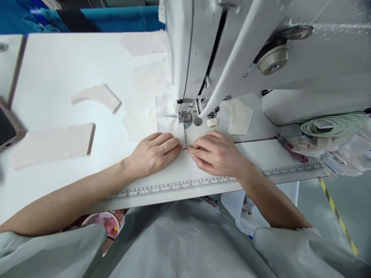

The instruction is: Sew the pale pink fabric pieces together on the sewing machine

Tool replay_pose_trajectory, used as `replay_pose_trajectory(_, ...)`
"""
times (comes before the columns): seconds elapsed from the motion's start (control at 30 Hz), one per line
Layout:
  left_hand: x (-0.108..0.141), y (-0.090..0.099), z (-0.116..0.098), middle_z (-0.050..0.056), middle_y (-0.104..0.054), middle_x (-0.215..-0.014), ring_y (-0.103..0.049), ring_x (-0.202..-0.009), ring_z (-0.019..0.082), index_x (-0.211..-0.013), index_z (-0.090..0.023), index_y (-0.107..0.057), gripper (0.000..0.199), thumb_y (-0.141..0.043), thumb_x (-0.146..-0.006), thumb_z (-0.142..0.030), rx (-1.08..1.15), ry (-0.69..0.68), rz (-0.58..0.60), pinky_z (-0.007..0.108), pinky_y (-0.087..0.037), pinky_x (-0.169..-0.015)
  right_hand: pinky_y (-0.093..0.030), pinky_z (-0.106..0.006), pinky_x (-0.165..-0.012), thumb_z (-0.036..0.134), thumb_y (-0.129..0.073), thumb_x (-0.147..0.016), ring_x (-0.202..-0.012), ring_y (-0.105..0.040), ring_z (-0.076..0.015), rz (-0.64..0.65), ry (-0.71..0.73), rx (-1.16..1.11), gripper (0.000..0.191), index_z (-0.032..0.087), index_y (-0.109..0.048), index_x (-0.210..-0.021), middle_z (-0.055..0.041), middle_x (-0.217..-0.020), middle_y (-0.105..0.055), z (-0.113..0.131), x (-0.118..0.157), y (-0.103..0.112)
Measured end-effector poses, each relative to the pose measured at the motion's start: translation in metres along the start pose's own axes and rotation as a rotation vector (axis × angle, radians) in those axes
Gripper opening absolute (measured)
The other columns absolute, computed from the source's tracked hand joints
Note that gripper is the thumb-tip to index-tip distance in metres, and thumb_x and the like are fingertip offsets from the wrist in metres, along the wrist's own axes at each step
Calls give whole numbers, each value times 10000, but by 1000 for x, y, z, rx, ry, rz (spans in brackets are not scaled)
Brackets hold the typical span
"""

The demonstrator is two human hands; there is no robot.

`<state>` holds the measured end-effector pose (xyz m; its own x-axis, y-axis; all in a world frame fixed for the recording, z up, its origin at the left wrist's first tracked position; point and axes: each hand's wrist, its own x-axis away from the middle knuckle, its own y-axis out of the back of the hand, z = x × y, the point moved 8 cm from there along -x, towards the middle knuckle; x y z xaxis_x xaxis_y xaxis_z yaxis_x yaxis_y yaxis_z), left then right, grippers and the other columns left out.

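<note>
Left hand [156,152] palm down, front-left of presser foot [185,116]; right hand [222,156] front-right of it, fingers [204,143] bent; both forearms [79,193] angled inward.

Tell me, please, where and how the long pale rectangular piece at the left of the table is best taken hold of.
Probably at the right short end of the long pale piece, coming from the right with the left hand: fingers against the edge, thumb on top. It lies flat, and that end, visibly thick, is nearest the hand.
</note>
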<state>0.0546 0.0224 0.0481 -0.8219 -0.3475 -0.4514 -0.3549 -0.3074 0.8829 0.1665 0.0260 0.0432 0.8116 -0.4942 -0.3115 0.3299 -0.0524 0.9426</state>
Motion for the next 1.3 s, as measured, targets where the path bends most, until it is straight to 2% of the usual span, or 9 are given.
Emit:
replay_pose_trajectory(0.17,0,0,0,53,-712,-977,-649,-851,181,-939,-158,-648,110,-552,-926,-107,1,1,1,311,-521,-693,-435,-318,-788,189,-481,-950,-775,-571,-134,-31,-10,-10,216,163,-692,-986,-27,-840,-667,-5,1,3)
replay_pose_trajectory(0.37,-1,0,1,61,-704,-971,-654,-854,184,-943,-158,-641,119,-537,-933,-101,57,20,4,319,-518,-686,-442,-340,-818,181,-493,-937,-837,-581,-152,-13,-9,-24,246,160,-677,-1099,-42,-890,-667,-5,3,0)
replay_pose_trajectory(0.53,0,1,1,64,-713,-966,-660,-842,186,-941,-139,-646,99,-553,-928,-106,47,18,-22,314,-528,-675,-442,-334,-800,195,-475,-947,-822,-582,-156,-20,-5,24,262,162,-671,-1117,-42,-887,-663,-4,2,0)
replay_pose_trajectory(0.77,2,-5,15,51,-720,-985,-657,-865,169,-979,-164,-682,157,-527,-960,-185,207,153,12,291,-548,-689,-431,-337,-815,199,-505,-932,-783,-549,-141,-29,39,-4,222,159,-682,-1059,-32,-845,-640,2,2,2)
replay_pose_trajectory(0.93,0,-4,20,52,-724,-967,-655,-839,163,-943,-161,-695,175,-524,-961,-195,275,198,-6,294,-556,-711,-417,-345,-813,198,-498,-934,-813,-550,-155,15,38,21,259,156,-669,-1125,-44,-877,-639,3,2,-3)
replay_pose_trajectory(1.3,3,-4,12,57,-711,-981,-640,-856,182,-1022,-170,-670,150,-539,-949,-175,173,130,-11,315,-529,-689,-394,-340,-784,210,-467,-962,-777,-550,-156,3,59,91,245,138,-667,-1083,-38,-847,-638,7,-1,-4)
